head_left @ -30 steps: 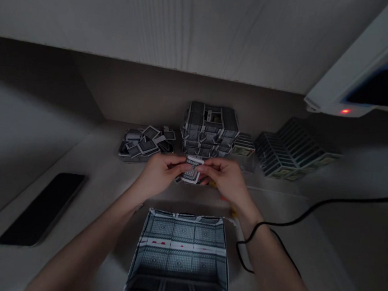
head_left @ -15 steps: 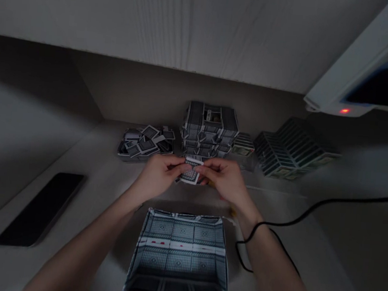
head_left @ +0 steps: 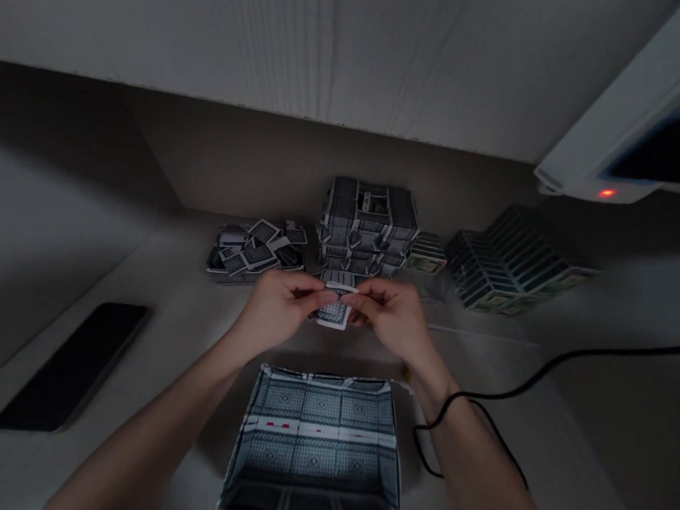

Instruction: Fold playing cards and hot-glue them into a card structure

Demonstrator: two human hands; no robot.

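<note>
Two hands meet near the middle of the frame. The left hand (head_left: 279,305) pinches one side of a small card (head_left: 332,313), with its thumb on the front. The right hand (head_left: 394,314) pinches the other side the same way. So the fingers of both hands are closed on the card. I can't tell if it is just one card or a few together.

Below it, at the bottom middle, sits an open box (head_left: 316,459) with card patterns on its walls. Just above the hands is a tall stack (head_left: 366,237). Left of the stack is a messy pile (head_left: 257,252) of cards. To its right are rows of folded cards (head_left: 517,266), dark and hard to see.

A black phone (head_left: 73,367) lies at the lower left. A black cord (head_left: 550,365) comes in from the right edge and loops by the right wrist. At the upper right, a red light (head_left: 606,193) glows.
</note>
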